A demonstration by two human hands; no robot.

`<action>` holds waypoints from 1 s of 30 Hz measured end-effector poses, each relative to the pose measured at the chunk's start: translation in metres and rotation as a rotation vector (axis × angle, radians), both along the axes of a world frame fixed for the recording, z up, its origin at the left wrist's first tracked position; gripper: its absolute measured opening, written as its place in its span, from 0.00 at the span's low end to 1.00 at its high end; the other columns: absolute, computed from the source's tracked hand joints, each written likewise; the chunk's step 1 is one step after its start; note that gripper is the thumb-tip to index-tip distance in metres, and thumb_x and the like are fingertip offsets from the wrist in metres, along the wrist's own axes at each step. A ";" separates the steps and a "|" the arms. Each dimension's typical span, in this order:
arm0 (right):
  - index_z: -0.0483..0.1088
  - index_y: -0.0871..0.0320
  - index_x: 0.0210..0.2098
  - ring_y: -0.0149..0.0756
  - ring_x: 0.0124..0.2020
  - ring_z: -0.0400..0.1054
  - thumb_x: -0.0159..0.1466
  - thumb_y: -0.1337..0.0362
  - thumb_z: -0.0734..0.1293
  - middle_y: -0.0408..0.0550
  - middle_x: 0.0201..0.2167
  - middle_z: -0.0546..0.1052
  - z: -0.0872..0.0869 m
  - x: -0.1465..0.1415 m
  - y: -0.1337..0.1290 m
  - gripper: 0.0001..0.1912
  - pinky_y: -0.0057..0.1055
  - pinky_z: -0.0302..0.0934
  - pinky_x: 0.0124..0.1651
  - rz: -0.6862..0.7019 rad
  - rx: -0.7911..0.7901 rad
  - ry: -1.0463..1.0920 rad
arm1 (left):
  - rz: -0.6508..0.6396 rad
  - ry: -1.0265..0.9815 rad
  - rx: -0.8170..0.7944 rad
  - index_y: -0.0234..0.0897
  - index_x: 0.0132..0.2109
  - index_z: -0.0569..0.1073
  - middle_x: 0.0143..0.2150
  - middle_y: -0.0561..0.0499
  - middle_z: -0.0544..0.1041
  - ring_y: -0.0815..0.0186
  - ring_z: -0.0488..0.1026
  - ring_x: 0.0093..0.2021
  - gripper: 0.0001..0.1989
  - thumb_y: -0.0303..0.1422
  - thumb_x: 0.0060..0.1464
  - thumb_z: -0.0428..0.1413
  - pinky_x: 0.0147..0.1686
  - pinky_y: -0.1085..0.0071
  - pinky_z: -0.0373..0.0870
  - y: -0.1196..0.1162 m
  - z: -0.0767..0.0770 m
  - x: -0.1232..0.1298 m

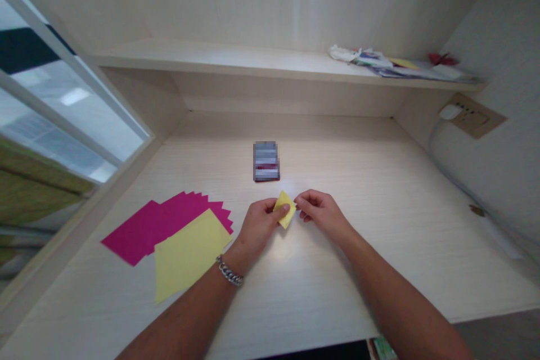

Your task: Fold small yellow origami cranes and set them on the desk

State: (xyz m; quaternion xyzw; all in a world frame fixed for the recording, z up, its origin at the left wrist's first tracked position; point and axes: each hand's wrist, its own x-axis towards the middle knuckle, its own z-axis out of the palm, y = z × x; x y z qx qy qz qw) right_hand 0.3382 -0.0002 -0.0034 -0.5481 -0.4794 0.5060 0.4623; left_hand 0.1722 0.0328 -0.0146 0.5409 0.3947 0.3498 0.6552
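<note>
Left hand (259, 220) clamped on a small folded yellow paper (284, 199) over the pale surface (371, 180), and there's the right hand (323, 208) at its corner (whether gripping, I cannot tell), magenta sheets (166, 222) fanned leftward, larger yellow sheet (188, 259) overlapping them.

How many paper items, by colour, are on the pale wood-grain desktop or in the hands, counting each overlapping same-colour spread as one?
Magenta: 1, the fanned spread of flat magenta paper sheets
Yellow: 2, the flat spread of pale yellow paper and the small folded yellow paper piece in the left hand
Total: 3
</note>
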 end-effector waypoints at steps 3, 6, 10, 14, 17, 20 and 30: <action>0.72 0.59 0.34 0.28 0.24 0.66 0.51 0.55 0.71 0.44 0.25 0.73 -0.003 -0.002 0.000 0.17 0.26 0.61 0.27 0.013 0.008 0.037 | 0.020 0.026 0.052 0.31 0.36 0.77 0.32 0.46 0.77 0.65 0.69 0.29 0.13 0.38 0.46 0.59 0.29 0.71 0.64 0.001 0.002 0.000; 0.73 0.60 0.33 0.29 0.23 0.65 0.48 0.56 0.73 0.44 0.23 0.73 -0.003 -0.004 0.000 0.17 0.27 0.61 0.27 -0.020 -0.010 0.045 | 0.038 0.064 0.107 0.32 0.36 0.77 0.35 0.45 0.78 0.65 0.70 0.31 0.13 0.37 0.47 0.59 0.30 0.71 0.65 0.001 0.004 0.000; 0.74 0.61 0.29 0.29 0.21 0.65 0.48 0.56 0.73 0.44 0.20 0.73 0.000 -0.005 0.000 0.15 0.29 0.61 0.27 -0.070 -0.047 0.038 | 0.071 0.063 0.122 0.32 0.37 0.77 0.36 0.45 0.78 0.65 0.72 0.32 0.13 0.36 0.46 0.59 0.32 0.70 0.67 0.000 0.006 0.001; 0.73 0.61 0.29 0.28 0.20 0.64 0.48 0.56 0.73 0.44 0.20 0.73 0.000 -0.006 -0.001 0.14 0.28 0.61 0.26 -0.073 -0.040 0.062 | 0.074 0.042 0.121 0.32 0.37 0.76 0.36 0.45 0.78 0.65 0.72 0.33 0.12 0.34 0.45 0.61 0.33 0.70 0.67 0.000 0.003 0.002; 0.73 0.60 0.31 0.28 0.21 0.65 0.47 0.56 0.74 0.43 0.21 0.73 -0.001 -0.007 -0.001 0.17 0.28 0.62 0.27 -0.029 -0.045 0.097 | 0.080 0.013 0.087 0.32 0.36 0.76 0.34 0.46 0.78 0.65 0.72 0.32 0.12 0.32 0.43 0.62 0.33 0.70 0.67 0.000 0.004 0.002; 0.73 0.60 0.30 0.28 0.21 0.65 0.47 0.54 0.74 0.44 0.22 0.74 -0.001 -0.007 -0.002 0.17 0.28 0.62 0.27 -0.060 -0.045 0.120 | 0.064 -0.153 -0.030 0.31 0.38 0.76 0.35 0.45 0.78 0.63 0.73 0.34 0.13 0.33 0.43 0.62 0.34 0.68 0.69 -0.003 0.009 0.003; 0.73 0.60 0.29 0.27 0.21 0.65 0.47 0.58 0.74 0.45 0.24 0.75 0.004 -0.004 -0.001 0.15 0.28 0.62 0.26 -0.152 -0.057 0.222 | 0.028 -0.477 -0.282 0.27 0.41 0.75 0.39 0.38 0.78 0.58 0.76 0.39 0.12 0.30 0.49 0.59 0.40 0.61 0.72 -0.004 0.016 0.003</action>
